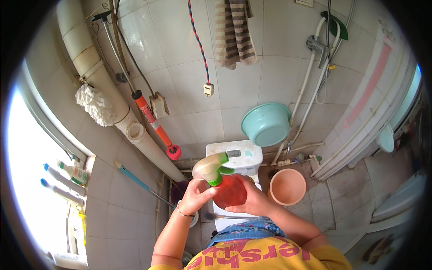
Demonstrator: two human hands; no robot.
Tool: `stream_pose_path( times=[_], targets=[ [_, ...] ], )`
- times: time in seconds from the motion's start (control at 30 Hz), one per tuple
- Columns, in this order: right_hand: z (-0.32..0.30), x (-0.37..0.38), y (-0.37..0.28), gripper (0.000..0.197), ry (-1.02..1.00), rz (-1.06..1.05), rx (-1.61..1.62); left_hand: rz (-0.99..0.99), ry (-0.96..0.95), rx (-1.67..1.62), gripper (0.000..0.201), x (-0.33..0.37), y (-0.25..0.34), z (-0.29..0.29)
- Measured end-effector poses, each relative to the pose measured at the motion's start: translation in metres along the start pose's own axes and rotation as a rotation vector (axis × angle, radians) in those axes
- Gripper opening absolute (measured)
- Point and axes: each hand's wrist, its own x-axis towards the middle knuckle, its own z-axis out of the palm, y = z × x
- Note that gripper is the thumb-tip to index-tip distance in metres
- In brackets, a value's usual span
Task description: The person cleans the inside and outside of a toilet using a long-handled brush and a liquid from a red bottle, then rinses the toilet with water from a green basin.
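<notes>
In front of my body I hold a spray bottle (228, 194) with a red body, a green collar and a pale spray head with a green nozzle and trigger. My left hand (193, 197), with a bracelet at its wrist, closes on the bottle's left side near the neck, thumb by the collar. The right side of the red body rests in my right hand (255, 198), its thumb along the lower edge. Below and behind the bottle is a white toilet (249, 154), partly covered by it and my hands. A long-handled brush (225, 217) lies across the toilet's near part.
A teal basin (266, 125) leans on the wall behind the toilet; a peach bucket (288, 187) stands right on the tiled floor. At left are a thick pipe (96, 67), an orange pump-like tube (153, 119) and a blue-handled stick (135, 177). Bottles (74, 172) line the windowsill.
</notes>
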Motion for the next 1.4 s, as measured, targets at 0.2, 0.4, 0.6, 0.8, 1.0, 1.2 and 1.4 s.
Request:
stream_pose_path(
  times=[0.2, 0.4, 0.6, 0.8, 1.0, 1.2, 1.4],
  targets=[
    [-0.008, -0.008, -0.005, 0.084, -0.025, -0.092, -0.003, 0.06, -0.123, -0.05, 0.068, 0.023, 0.021, 0.022],
    [-0.012, -0.008, -0.002, 0.079, -0.079, -0.046, 0.415, 0.015, 0.208, 0.244, 0.05, 0.018, 0.006, 0.002],
    [-0.018, -0.013, 0.009, 0.089, 0.101, -0.023, 0.032, 0.203, 0.103, -0.006, 0.05, 0.02, -0.019, 0.016],
    [-0.031, -0.023, -0.011, 0.088, -0.275, 0.019, 0.58, 0.059, -0.092, -0.136, 0.064, 0.033, -0.009, 0.037],
    [-0.034, -0.028, -0.002, 0.088, -0.101, 0.033, 0.484, 0.117, -0.14, -0.103, 0.058, 0.046, -0.009, 0.046],
    [-0.029, -0.009, -0.001, 0.086, 0.291, -0.172, -0.278, 0.1, 0.243, 0.187, 0.043, 0.028, 0.002, 0.055],
    [-0.021, -0.007, -0.004, 0.085, 0.011, -0.069, 0.028, -0.061, 0.103, 0.237, 0.036, 0.024, 0.02, 0.043]
  ],
)
